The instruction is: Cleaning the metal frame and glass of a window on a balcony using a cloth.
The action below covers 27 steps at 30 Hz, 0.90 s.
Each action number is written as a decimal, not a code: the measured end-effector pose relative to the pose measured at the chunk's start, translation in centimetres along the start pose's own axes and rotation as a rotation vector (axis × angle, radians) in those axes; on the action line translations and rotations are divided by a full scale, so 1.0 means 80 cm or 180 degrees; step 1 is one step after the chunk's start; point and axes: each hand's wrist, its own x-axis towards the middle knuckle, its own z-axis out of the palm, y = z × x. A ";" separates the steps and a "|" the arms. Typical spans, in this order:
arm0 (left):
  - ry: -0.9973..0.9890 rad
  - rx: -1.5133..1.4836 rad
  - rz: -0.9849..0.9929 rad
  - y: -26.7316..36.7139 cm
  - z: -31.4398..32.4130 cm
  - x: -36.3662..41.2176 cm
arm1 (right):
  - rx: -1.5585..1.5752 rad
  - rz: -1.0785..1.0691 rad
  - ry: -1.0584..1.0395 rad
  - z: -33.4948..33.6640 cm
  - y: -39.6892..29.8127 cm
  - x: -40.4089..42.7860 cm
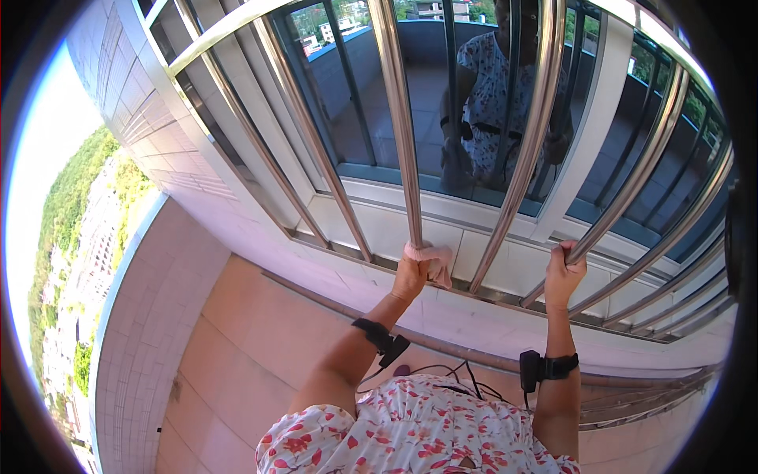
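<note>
My left hand (pixel 411 274) grips a pale pink cloth (pixel 437 260) wrapped round the lower end of a shiny metal window bar (pixel 398 112). A loose end of the cloth hangs to the right of that bar. Further right, my right hand (pixel 564 275) is closed round another metal bar (pixel 630 183), a little above the bottom rail. One more bar (pixel 516 183) stands between my hands, touched by neither. Behind the bars are a tiled sill (pixel 488 255) and a dark glass window (pixel 414 130), which reflects a person in a floral top.
The bottom rail (pixel 349 258) of the grille runs along the wall below the window. A tiled parapet (pixel 148 308) curves along the left, with trees and buildings beyond. Black cables (pixel 474 379) hang near my waist, above the reddish floor tiles (pixel 237 367). More metal rails lie at the lower right.
</note>
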 end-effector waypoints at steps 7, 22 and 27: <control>-0.0170 0.0456 -0.0715 0.013 -0.027 -0.029 | 0.0087 0.0232 0.0049 -0.002 -0.003 0.000; 0.1081 -0.0348 0.1873 0.270 -0.020 0.144 | 0.0035 -0.0012 0.0001 -0.001 -0.009 -0.003; 0.0659 -0.0362 0.1706 0.343 0.031 0.211 | -0.0015 0.0049 -0.0037 0.001 -0.017 0.000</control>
